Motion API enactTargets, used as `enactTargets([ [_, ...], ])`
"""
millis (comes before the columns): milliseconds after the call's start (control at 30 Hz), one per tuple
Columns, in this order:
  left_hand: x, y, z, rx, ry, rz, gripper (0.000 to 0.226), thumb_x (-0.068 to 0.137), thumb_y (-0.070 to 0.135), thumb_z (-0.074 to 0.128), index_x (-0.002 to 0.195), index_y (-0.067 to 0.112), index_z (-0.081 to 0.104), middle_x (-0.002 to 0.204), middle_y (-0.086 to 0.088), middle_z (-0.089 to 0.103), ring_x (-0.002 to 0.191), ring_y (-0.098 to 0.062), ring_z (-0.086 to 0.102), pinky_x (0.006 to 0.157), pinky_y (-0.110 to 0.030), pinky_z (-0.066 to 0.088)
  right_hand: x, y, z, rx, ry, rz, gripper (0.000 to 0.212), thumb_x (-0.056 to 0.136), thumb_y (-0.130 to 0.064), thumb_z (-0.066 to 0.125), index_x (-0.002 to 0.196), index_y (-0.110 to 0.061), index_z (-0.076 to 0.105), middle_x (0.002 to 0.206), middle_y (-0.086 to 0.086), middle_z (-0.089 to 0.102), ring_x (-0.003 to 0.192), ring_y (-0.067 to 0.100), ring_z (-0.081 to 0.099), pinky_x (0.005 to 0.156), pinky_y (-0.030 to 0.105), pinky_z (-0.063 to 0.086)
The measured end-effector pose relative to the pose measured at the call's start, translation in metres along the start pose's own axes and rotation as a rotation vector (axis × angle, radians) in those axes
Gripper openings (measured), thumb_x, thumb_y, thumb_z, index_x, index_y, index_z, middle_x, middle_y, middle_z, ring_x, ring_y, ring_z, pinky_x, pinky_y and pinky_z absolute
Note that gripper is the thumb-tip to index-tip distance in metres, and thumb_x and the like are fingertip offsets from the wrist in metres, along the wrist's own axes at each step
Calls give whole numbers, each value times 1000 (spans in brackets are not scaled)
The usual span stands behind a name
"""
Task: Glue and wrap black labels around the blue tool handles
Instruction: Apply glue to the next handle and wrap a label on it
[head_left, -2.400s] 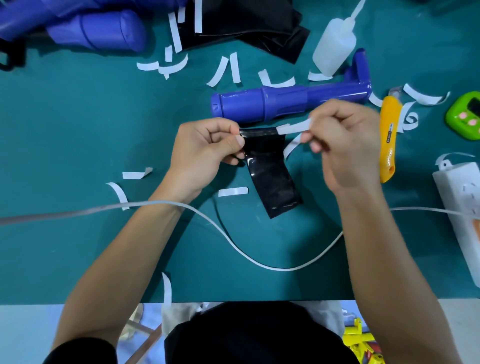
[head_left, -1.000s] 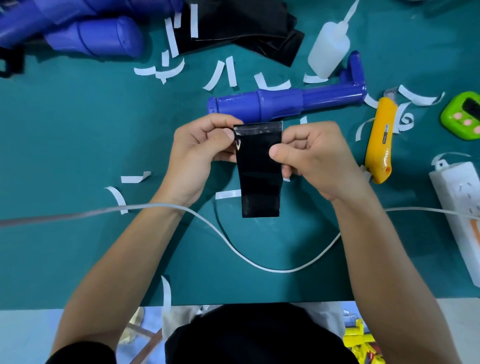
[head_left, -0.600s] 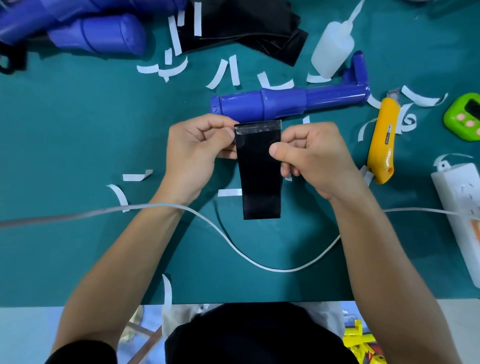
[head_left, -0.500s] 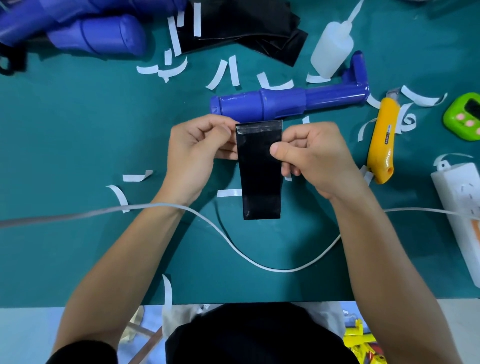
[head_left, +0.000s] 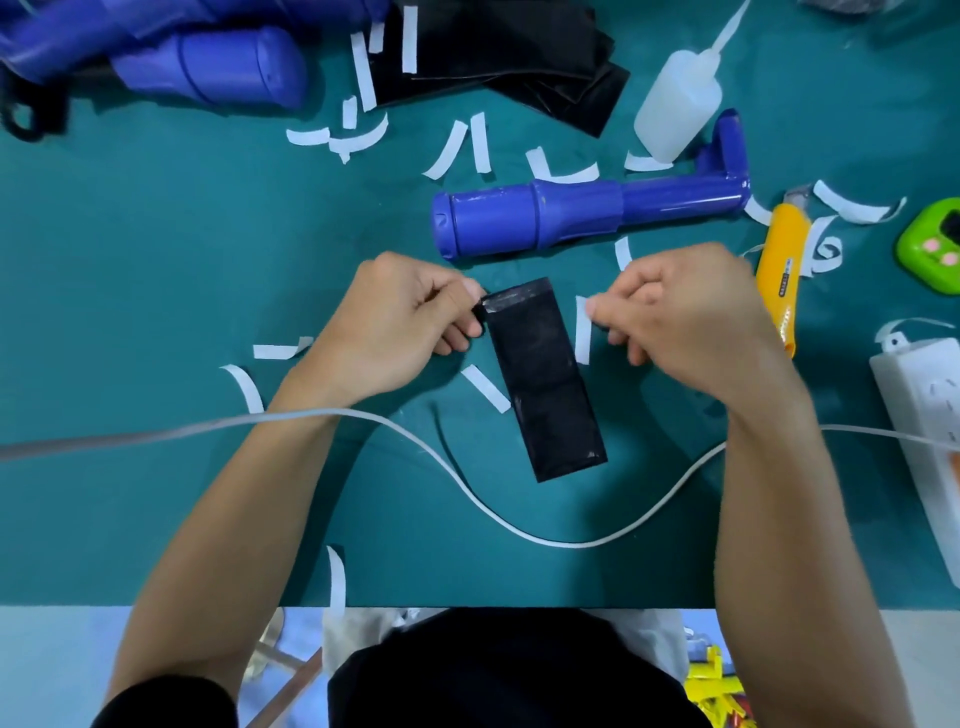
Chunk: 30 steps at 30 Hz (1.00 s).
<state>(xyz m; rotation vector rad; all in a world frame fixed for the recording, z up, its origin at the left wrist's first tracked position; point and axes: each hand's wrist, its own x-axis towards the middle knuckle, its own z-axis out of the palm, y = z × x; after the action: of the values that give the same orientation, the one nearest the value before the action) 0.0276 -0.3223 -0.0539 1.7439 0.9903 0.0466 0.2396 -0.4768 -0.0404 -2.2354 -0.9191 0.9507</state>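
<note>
Right hand (head_left: 691, 322) now off black label (head_left: 545, 379), corner in left hand (head_left: 395, 322).

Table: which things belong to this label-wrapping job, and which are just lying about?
For the job: black label, pinched by left hand; blue tool handle; squeeze bottle; spare black sheets.
Lying about: white paper strips; yellow knife; green gadget; power strip; white cable.

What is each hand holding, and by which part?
Left hand pinches the black label at its upper left corner. Right hand is off it; whether it pinches anything cannot be told.
</note>
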Motion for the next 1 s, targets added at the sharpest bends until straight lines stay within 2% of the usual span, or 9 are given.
enactTargets([
  [133, -5, -1, -18, 307, 426, 166, 56, 100, 68, 48, 63, 30, 65, 59, 12, 66, 54, -8, 64, 67, -35, 55, 10, -8, -15, 351, 560, -129, 6, 86, -26, 71, 85, -22, 75, 66, -10, 69, 56, 5, 56, 58, 23, 45],
  [200, -4, 0, -18, 223, 624, 231, 39, 98, 59, 61, 72, 30, 66, 63, 15, 64, 60, -5, 59, 67, -37, 52, 23, -14, -18, 367, 694, -131, 31, 84, -22, 71, 114, -13, 71, 92, -9, 70, 78, 1, 62, 74, 19, 48],
  [267, 1, 0, -13, 113, 636, 253, 20, 91, 45, 73, 108, 35, 73, 92, 24, 71, 88, -2, 66, 85, -36, 56, 41, -21, -21, 251, 677, -88, 58, 79, -33, 71, 135, -19, 59, 119, -10, 66, 104, -5, 60, 91, 13, 46],
  [333, 10, -8, -8, 101, 522, 254, 58, 87, 39, 75, 143, 32, 59, 135, 20, 63, 128, -7, 58, 109, -37, 48, 59, -31, -20, 165, 582, -62, 74, 75, -41, 71, 144, -26, 48, 130, -10, 64, 118, 2, 58, 101, 21, 46],
  [400, 18, -10, -3, 108, 413, 230, 74, 86, 42, 72, 154, 29, 47, 150, 19, 48, 141, -6, 45, 121, -30, 34, 74, -37, -18, 89, 502, -34, 73, 78, -39, 71, 144, -27, 44, 120, -4, 66, 113, 21, 60, 100, 36, 49],
  [533, 27, -10, 6, 200, 322, 249, 67, 86, 47, 68, 147, 23, 55, 136, 16, 54, 129, -12, 50, 113, -25, 33, 80, -41, -13, -46, 572, -79, 36, 95, -18, 57, 130, -10, 54, 98, -2, 56, 105, 32, 56, 97, 39, 47],
  [667, 29, -12, 6, 175, 325, 250, 59, 84, 45, 71, 138, 24, 60, 129, 16, 56, 122, -12, 51, 109, -24, 34, 56, -48, -6, 181, 718, -254, 22, 97, -18, 53, 116, -12, 46, 89, -19, 55, 69, 5, 52, 65, 15, 45],
  [900, 30, -17, 10, 108, 360, 349, 58, 72, 16, 84, 125, 21, 62, 119, 22, 55, 115, 5, 50, 103, -10, 33, 29, -51, 16, 528, 432, -377, 32, 80, 3, 69, 98, -17, 51, 67, -19, 53, 60, 6, 44, 55, 21, 35],
  [1000, 30, -19, 12, 123, 344, 355, 58, 72, 12, 82, 123, 27, 57, 119, 18, 54, 110, 2, 51, 98, -10, 35, 24, -48, 17, 699, 311, -353, 32, 77, 9, 69, 94, -17, 60, 77, -15, 60, 71, 9, 52, 61, 25, 41],
])
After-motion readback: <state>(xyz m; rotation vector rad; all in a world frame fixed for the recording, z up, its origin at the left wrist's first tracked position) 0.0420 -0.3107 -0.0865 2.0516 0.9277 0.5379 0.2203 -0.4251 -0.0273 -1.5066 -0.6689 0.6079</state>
